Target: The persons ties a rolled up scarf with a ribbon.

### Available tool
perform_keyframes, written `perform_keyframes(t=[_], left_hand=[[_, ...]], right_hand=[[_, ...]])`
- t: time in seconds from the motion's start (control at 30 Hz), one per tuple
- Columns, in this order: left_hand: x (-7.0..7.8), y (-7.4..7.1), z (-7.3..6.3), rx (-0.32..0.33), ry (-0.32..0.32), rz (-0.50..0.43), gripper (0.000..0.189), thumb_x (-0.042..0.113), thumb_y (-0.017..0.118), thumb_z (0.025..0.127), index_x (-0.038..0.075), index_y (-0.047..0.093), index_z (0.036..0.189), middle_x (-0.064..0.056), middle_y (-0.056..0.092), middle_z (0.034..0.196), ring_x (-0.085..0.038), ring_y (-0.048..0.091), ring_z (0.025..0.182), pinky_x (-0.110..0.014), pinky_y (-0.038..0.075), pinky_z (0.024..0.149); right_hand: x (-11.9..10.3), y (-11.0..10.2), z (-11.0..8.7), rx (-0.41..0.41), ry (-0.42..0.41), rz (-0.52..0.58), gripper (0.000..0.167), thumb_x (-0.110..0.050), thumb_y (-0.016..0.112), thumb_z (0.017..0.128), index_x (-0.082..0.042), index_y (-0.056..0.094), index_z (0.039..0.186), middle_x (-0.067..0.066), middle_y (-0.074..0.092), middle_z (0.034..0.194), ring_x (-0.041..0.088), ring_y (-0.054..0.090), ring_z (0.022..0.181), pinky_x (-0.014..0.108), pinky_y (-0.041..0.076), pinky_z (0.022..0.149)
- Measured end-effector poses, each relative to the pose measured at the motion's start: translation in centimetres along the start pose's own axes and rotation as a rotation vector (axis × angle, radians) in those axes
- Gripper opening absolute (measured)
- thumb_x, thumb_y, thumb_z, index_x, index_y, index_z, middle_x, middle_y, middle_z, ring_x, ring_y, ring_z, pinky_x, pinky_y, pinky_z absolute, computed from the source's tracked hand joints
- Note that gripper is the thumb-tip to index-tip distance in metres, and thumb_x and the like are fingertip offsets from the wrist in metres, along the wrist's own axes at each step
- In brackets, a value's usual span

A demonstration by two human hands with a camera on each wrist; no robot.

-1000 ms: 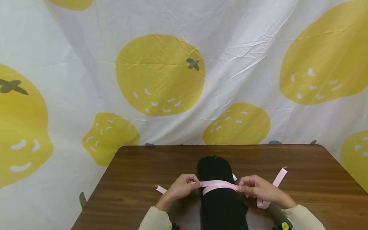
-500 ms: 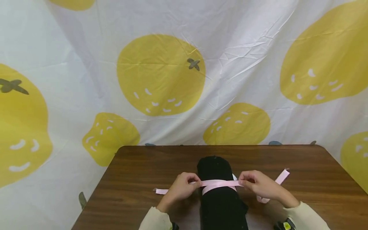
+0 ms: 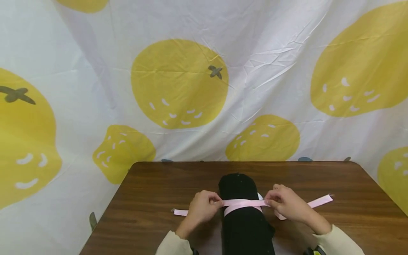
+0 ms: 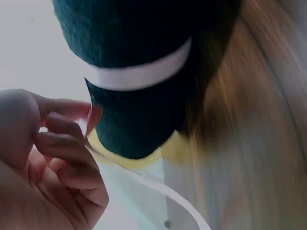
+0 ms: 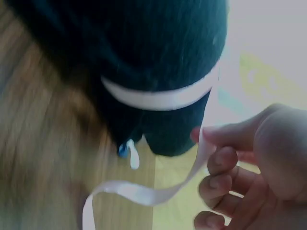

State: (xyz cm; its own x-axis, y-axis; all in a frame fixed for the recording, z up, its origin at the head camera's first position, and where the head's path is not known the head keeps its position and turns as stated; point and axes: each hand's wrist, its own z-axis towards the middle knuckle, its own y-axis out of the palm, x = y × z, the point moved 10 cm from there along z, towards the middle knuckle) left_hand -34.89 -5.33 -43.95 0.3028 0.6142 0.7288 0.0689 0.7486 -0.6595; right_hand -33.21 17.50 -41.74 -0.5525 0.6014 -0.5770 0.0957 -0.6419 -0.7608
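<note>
Up close, pale sleeves (image 3: pixel 173 244) reach in from left and right, and between them lies the black roll (image 3: pixel 247 230), lengthwise on the wooden table (image 3: pixel 159 180). Farther in, the left hand (image 3: pixel 203 206) pinches the pink ribbon (image 3: pixel 240 203) just left of the roll; the right hand (image 3: pixel 288 203) pinches it just right. The ribbon crosses itself on top of the roll, a loose end poking past each hand. A white tag (image 3: pixel 260 196) peeks out at the roll's right side; beyond the table's far edge, a white cloth (image 3: pixel 267 28) shows big yellow fruits (image 3: pixel 180 85).
</note>
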Motion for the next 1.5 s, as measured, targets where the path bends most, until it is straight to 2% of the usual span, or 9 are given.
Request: perform_keyframes(t=[0.13,0.27,0.4,0.53,0.7,0.93,1.13,1.33,1.5], left_hand=[[-0.1,0.3,-0.3,-0.001,-0.077,-0.099,0.010,0.018,0.068,0.089,0.011,0.072,0.084,0.007,0.058,0.057,-0.006,0.049,0.049,-0.025,0.038,0.045],[-0.4,1.1,-0.5,-0.031,-0.169,-0.361,0.010,0.013,0.062,0.093,0.005,0.066,0.087,-0.003,0.067,0.059,-0.009,0.056,0.040,-0.023,0.045,0.041],[-0.6,1.4,-0.6,0.008,-0.238,-0.566,0.011,0.011,0.061,0.092,0.001,0.060,0.089,-0.013,0.072,0.069,-0.013,0.063,0.044,-0.024,0.051,0.044],[-0.7,1.2,-0.5,0.087,-0.234,-0.658,0.010,0.007,0.062,0.091,-0.001,0.056,0.089,-0.021,0.073,0.078,-0.020,0.069,0.052,-0.029,0.056,0.049],[-0.7,1.1,-0.3,0.187,-0.221,-0.794,0.009,0.000,0.062,0.090,-0.002,0.054,0.089,-0.026,0.072,0.086,-0.029,0.073,0.065,-0.034,0.059,0.059],[-0.4,0.8,-0.4,0.297,-0.194,-0.862,0.016,-0.003,0.064,0.091,-0.005,0.050,0.098,-0.024,0.071,0.092,-0.030,0.073,0.074,-0.034,0.060,0.067],[-0.4,1.4,-0.2,0.318,-0.203,-0.978,0.023,-0.006,0.060,0.093,-0.003,0.043,0.109,-0.017,0.067,0.091,-0.021,0.070,0.074,-0.036,0.060,0.071],[-0.7,2.1,0.0,0.344,-0.241,-1.094,0.028,-0.006,0.060,0.093,0.003,0.041,0.112,-0.013,0.064,0.089,-0.019,0.069,0.071,-0.036,0.060,0.070],[-1.0,2.3,0.1,0.356,-0.249,-1.122,0.033,-0.003,0.064,0.092,0.003,0.040,0.114,-0.016,0.069,0.094,-0.019,0.070,0.075,-0.032,0.059,0.069]], right_hand=[[0.3,0.4,0.0,-0.019,0.131,0.061,0.009,-0.009,0.064,0.094,-0.009,0.070,0.087,-0.009,0.053,0.055,0.000,0.046,0.043,0.023,0.040,0.043],[1.1,1.1,-0.3,-0.039,0.267,0.219,0.013,-0.012,0.058,0.098,-0.002,0.064,0.094,-0.003,0.054,0.053,0.006,0.048,0.040,0.025,0.041,0.039],[1.8,2.0,-0.6,-0.052,0.366,0.431,0.023,-0.018,0.053,0.102,0.005,0.058,0.101,0.007,0.061,0.058,0.013,0.053,0.043,0.025,0.043,0.040],[2.5,2.2,-0.9,-0.002,0.471,0.521,0.026,-0.023,0.055,0.102,0.003,0.054,0.098,0.010,0.065,0.063,0.014,0.054,0.045,0.025,0.043,0.042],[2.8,1.7,-1.0,0.132,0.567,0.570,0.019,-0.017,0.060,0.098,-0.001,0.051,0.092,0.010,0.069,0.070,0.015,0.057,0.048,0.025,0.045,0.044],[2.1,1.0,-0.6,0.334,0.516,0.668,0.018,-0.004,0.064,0.094,0.007,0.051,0.100,0.009,0.072,0.078,0.018,0.069,0.065,0.032,0.057,0.061],[2.1,1.0,-0.5,0.476,0.520,0.776,0.020,0.002,0.064,0.092,0.005,0.048,0.105,-0.005,0.071,0.077,0.013,0.070,0.070,0.030,0.059,0.071],[2.3,2.1,-0.3,0.528,0.556,1.033,0.029,0.003,0.057,0.096,-0.004,0.036,0.115,-0.002,0.071,0.087,0.010,0.071,0.076,0.029,0.058,0.076],[2.2,2.7,-0.1,0.521,0.579,1.138,0.036,0.003,0.051,0.099,-0.008,0.025,0.122,0.003,0.070,0.093,0.015,0.073,0.081,0.031,0.058,0.080]])
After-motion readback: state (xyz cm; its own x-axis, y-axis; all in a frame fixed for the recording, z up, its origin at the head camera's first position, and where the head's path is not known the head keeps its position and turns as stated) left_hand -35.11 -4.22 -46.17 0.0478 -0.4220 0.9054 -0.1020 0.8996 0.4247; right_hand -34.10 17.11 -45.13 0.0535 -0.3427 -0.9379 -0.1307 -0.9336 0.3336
